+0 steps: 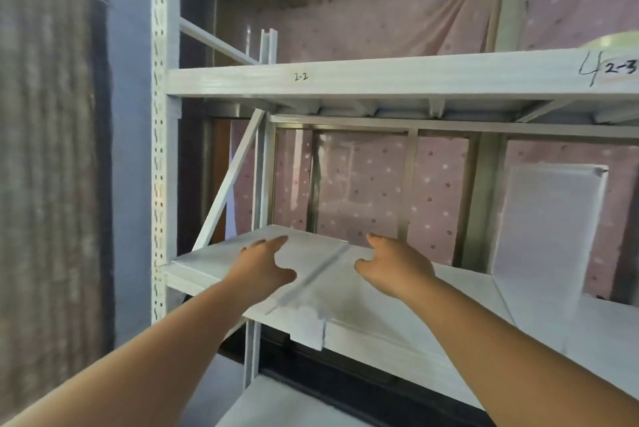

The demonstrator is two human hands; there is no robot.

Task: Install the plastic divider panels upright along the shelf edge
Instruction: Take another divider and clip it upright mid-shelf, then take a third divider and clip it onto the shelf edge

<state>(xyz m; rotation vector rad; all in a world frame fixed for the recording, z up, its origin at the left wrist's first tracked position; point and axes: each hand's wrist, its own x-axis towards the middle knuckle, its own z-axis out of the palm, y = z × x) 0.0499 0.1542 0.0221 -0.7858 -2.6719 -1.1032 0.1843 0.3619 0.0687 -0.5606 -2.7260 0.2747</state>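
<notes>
A white base strip [313,279] of a divider panel runs front to back across the white shelf board [397,319]. Its tab [307,333] hangs over the front edge. Above the strip a nearly clear panel [363,184] seems to stand upright, but its outline is faint. My left hand [262,267] rests flat on the shelf just left of the strip, fingers spread. My right hand [394,267] hovers just right of it with fingers loosely curled, holding nothing I can see. A second, frosted white divider panel [546,236] stands upright further right.
The upper shelf beam [380,76] marked 2-2 and 2-3 crosses above my hands. A perforated white upright post [162,150] and a diagonal brace [231,181] stand at the left. A pink dotted sheet [435,184] covers the wall behind. A lower shelf [276,402] lies below.
</notes>
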